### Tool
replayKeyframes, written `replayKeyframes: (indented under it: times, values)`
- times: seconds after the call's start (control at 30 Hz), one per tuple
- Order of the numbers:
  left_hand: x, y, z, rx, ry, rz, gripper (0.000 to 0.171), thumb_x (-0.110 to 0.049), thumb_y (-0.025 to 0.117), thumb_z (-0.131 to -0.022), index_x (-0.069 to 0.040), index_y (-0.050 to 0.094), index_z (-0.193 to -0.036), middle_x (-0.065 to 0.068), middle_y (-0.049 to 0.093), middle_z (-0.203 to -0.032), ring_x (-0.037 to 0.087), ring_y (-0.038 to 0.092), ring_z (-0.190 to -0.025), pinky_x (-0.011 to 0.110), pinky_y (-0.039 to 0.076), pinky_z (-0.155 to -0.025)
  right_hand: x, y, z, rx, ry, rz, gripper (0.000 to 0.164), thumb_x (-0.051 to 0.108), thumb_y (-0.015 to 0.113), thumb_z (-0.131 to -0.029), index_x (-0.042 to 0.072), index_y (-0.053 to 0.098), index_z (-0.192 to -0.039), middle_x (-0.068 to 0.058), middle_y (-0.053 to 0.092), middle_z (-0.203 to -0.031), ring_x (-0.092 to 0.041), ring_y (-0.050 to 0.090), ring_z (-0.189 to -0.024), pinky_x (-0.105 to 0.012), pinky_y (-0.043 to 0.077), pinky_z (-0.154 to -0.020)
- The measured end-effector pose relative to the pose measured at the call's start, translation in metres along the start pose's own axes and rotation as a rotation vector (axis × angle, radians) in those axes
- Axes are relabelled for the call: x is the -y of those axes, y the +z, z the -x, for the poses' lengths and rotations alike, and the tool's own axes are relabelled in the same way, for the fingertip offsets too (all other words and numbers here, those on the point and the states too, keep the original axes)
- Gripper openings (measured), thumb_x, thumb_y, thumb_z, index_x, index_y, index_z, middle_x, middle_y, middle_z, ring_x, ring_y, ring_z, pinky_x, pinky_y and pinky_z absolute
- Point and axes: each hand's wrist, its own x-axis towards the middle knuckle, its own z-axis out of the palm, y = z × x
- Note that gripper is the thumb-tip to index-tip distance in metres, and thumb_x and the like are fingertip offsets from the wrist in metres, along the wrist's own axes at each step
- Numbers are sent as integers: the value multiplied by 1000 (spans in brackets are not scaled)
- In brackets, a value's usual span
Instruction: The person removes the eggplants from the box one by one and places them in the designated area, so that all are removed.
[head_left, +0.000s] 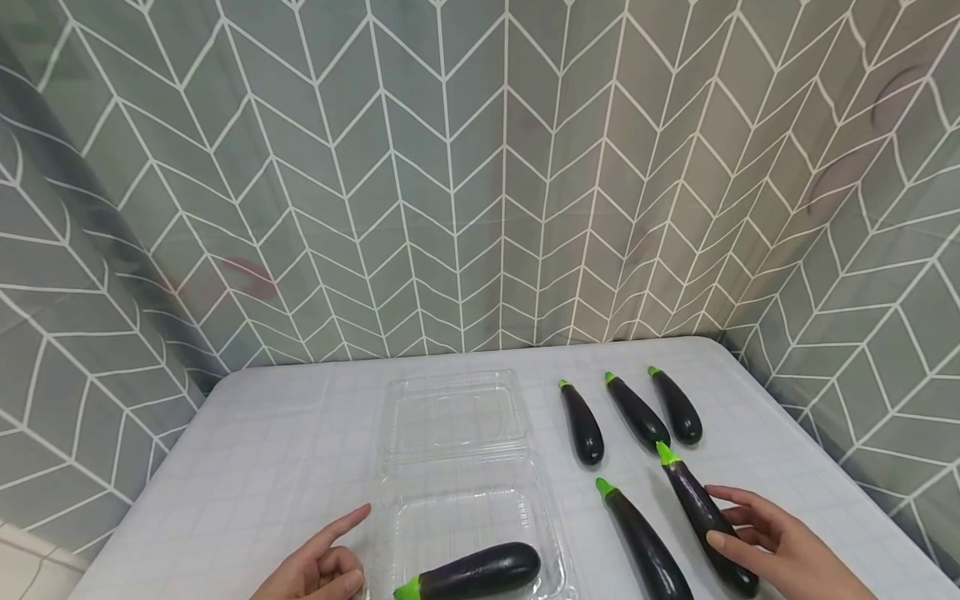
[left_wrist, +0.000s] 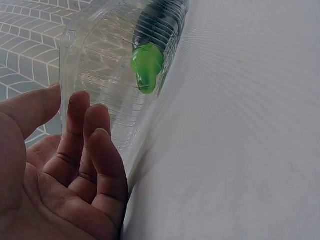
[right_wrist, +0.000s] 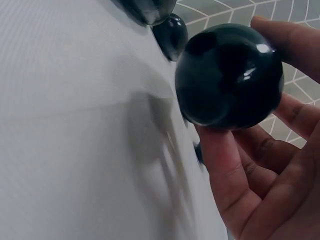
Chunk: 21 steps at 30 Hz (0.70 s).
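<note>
My right hand [head_left: 787, 546] grips a dark purple eggplant [head_left: 701, 508] with a green stem cap, thumb on one side and fingers on the other. In the right wrist view the round end of this eggplant [right_wrist: 230, 75] faces the camera, and a shadow falls on the cloth beside it. Close to the near left side of a clear plastic clamshell container [head_left: 551, 508] is my left hand [head_left: 318, 562], index finger extended and the others loosely bent, holding nothing. Inside the container's near half lies another eggplant [head_left: 480, 571], its green cap [left_wrist: 147, 65] pointing left.
Right of the container, one eggplant [head_left: 648, 546] lies near the front. Three more, a left one [head_left: 583, 425], a middle one [head_left: 637, 412] and a right one [head_left: 677, 408], lie farther back. The container's open lid [head_left: 386, 417] lies flat behind its base. A patterned curtain [head_left: 480, 167] hangs behind the white-covered table [head_left: 285, 433].
</note>
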Motion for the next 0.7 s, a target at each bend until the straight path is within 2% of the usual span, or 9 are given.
replayKeyframes:
  times: [0.17, 0.4, 0.7]
  values:
    - [0, 0, 1, 18, 20, -7, 76, -5, 52, -102, 10, -2, -152, 7, 64, -94, 8, 58, -75, 22, 51, -66, -4, -1, -3, -1, 20, 47, 69, 31, 68, -95, -4, 38, -147, -11, 62, -112, -14, 63, -88, -27, 50, -71]
    - [-2, -1, 0, 46, 60, -48, 72, -4, 51, -102, 10, 1, -153, 6, 64, -94, 6, 57, -75, 21, 50, -67, -7, 1, -8, 31, 117, 27, 71, 35, 67, -95, -4, 38, -146, -9, 63, -110, -20, 62, -91, -31, 51, -70]
    - [0, -1, 3, 48, 59, -34, 73, -4, 51, -102, 10, 1, -153, 4, 64, -94, 6, 57, -75, 21, 50, -68, -8, 2, -11, 31, 121, 86, 71, 38, 68, -94, -3, 41, -145, -7, 63, -108, -19, 62, -90, -31, 50, -70]
